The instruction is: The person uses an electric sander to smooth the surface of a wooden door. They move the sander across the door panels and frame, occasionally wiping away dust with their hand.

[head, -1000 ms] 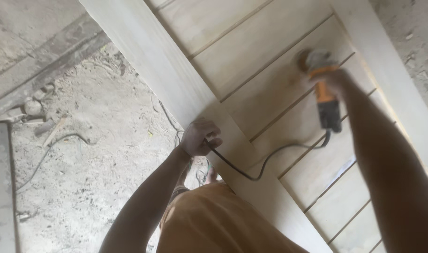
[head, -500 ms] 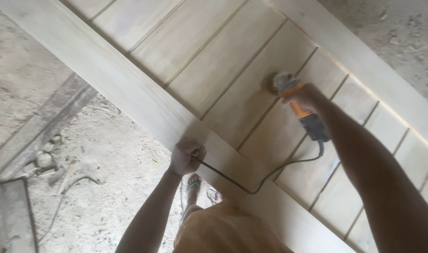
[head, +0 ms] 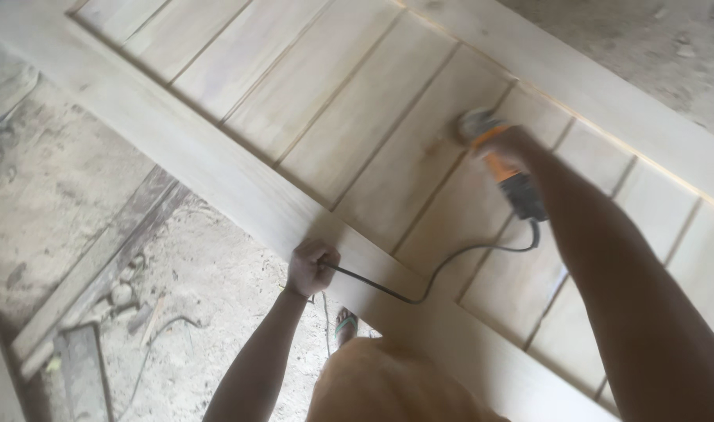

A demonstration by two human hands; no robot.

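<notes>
Down on the pale wooden door (head: 357, 101), the right hand (head: 507, 147) is closed around an orange angle grinder (head: 504, 168), its disc end pressed to a panel. Nearer the door's lower rail, the left hand (head: 311, 267) is fisted around the black cord (head: 443, 264) that runs from the grinder.

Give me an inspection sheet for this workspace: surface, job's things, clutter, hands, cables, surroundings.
Surface: pale wooden panelled door lying flat, grooved boards inside a plain frame.
Job's things: orange and black handheld power sander, head down on a board.
Clutter: stones and wood scraps on the dusty ground.
Hands: right hand grips the sander; left hand is closed on its cord at the door's edge.
Cables: black cord loops across the door; thin wire lies on the ground.
Surroundings: dirt floor, sandalled foot.
</notes>
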